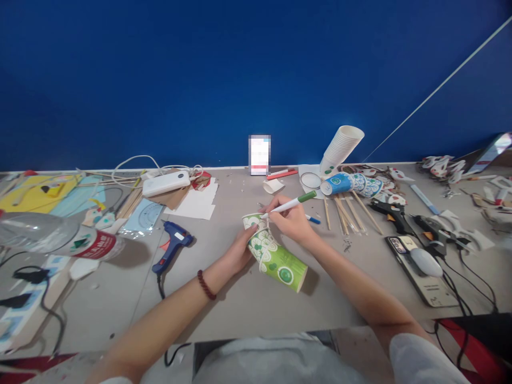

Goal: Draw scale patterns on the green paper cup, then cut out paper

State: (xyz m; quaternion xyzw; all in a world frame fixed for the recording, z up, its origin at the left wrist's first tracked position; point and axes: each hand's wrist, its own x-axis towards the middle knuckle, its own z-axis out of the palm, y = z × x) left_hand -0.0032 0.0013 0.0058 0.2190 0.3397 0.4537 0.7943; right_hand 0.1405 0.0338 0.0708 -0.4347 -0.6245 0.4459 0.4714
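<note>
Green-and-white patterned paper cups (286, 265), joined end to end in a bent row, lie tilted above the table in front of me. My left hand (242, 246) is closed round their upper left part, with the thumb on the white-patterned cup. My right hand (291, 220) grips a white marker (288, 204) with a green end pointing up and right. The marker's lower tip meets the upper cup near its rim; the exact contact is hard to make out. A blue-capped pen (312, 219) lies just beyond my right hand.
To the left are a blue glue gun (172, 246), a water bottle (60, 234), a power strip (38, 304) and a white power bank (166, 184). At right lie stacked cups (342, 149), blue joined cups (340, 184), wooden sticks (346, 213) and a phone (424, 277) under a mouse (426, 262).
</note>
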